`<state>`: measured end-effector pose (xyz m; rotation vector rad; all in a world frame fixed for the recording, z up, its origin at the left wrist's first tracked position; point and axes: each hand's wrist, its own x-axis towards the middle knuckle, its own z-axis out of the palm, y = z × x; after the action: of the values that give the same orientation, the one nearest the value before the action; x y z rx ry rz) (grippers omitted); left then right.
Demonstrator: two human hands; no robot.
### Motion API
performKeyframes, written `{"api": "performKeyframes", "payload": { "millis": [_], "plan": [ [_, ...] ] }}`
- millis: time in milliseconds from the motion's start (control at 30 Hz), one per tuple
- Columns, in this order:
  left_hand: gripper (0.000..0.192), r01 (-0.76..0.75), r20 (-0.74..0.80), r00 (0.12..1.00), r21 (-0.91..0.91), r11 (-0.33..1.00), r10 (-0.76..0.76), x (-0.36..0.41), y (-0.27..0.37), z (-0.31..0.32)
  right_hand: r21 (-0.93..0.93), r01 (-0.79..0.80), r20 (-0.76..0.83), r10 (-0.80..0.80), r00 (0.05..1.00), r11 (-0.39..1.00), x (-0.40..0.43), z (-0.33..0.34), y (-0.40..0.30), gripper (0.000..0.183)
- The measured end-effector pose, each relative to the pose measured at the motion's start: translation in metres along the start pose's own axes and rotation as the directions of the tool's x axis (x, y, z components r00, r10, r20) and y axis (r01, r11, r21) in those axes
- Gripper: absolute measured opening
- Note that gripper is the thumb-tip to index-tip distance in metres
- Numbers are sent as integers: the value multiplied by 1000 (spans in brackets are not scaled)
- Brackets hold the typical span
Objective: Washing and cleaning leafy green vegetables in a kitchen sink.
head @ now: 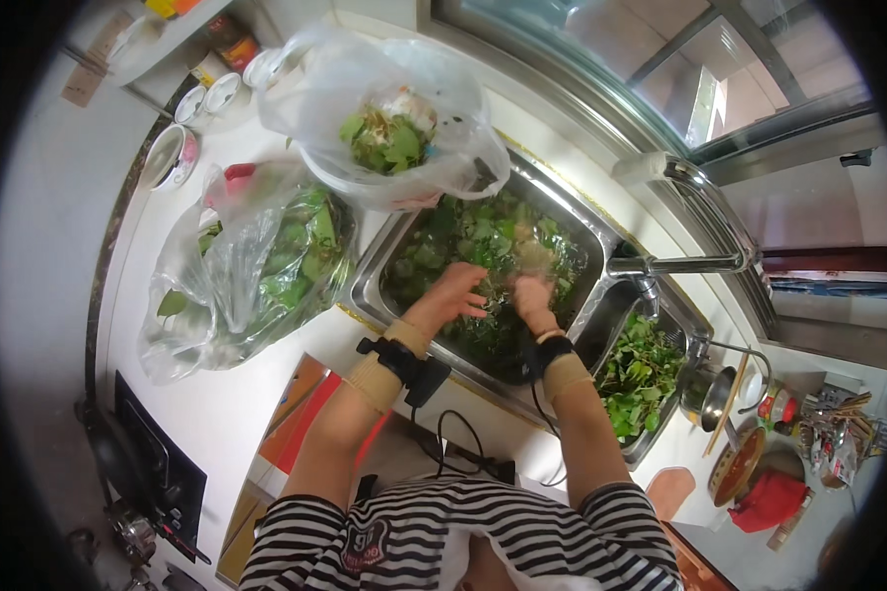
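Leafy greens (488, 229) float in water in the large steel sink basin (373, 284). At the near left part of this basin is my left hand (454, 292), its fingers apart at the water among the leaves. My right hand (535, 297) is beside it, blurred, with splashing water just beyond it. Whether that hand grips any greens cannot be made out. More leafy greens (643, 377) lie heaped in the smaller basin on the right. Black straps with devices and beige cuffs circle both wrists.
An open plastic bag (451, 140) with leaf scraps overhangs the basin's far left corner. Another clear bag (244, 273) of greens rests on the white counter (266, 377). The faucet (680, 264) reaches over the divider. Bowls (171, 156) line the far left; a steel pot (717, 399) stands right.
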<state>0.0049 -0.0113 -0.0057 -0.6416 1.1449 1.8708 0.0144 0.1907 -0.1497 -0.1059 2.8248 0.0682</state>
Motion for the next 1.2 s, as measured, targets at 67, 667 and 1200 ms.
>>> {"api": "performKeyframes", "payload": {
  "millis": [67,667,1200],
  "plan": [
    [62,-1,8,1000,-4,1000,1,0,-2,5,223,99,52,-113,992,970,-14,-21,6,17],
    [13,-663,244,732,469,583,636,14,-14,62,980,129,-161,224,961,151,-77,-179,30,5],
    [7,-770,245,606,422,479,757,-7,10,69,998,61,-61,-4,998,-35,-74,-181,9,21]
  ]
}}
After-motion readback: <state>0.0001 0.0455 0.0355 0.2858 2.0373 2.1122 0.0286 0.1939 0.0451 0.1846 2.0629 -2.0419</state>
